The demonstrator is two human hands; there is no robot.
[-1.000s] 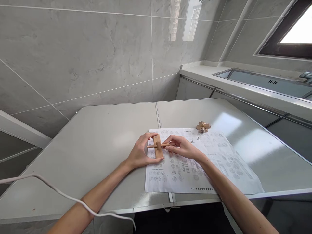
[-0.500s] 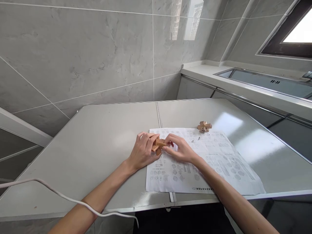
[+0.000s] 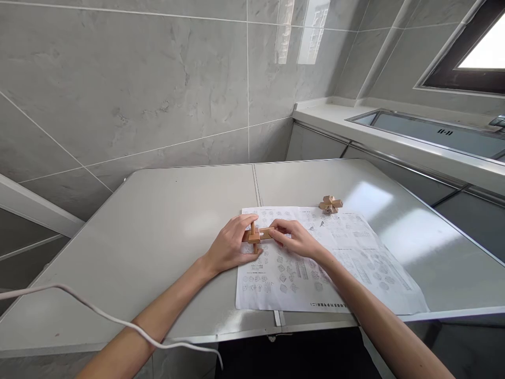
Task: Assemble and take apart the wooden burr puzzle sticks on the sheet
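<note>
With our left hand (image 3: 232, 241) we hold a small wooden puzzle (image 3: 254, 238), its rod spanning between our fingertips and thumb. Our right hand (image 3: 294, 238) pinches the end of the flat bar that juts from its right side. Below our hands we see a printed sheet (image 3: 315, 295) covered in small diagrams, lying on the pale table (image 3: 185, 205). A second wooden puzzle (image 3: 330, 205) sits at the sheet's far edge, and a white cable (image 3: 82, 304) crosses in front of our left forearm. Beyond the table's right side we see a sink (image 3: 426, 130).
</note>
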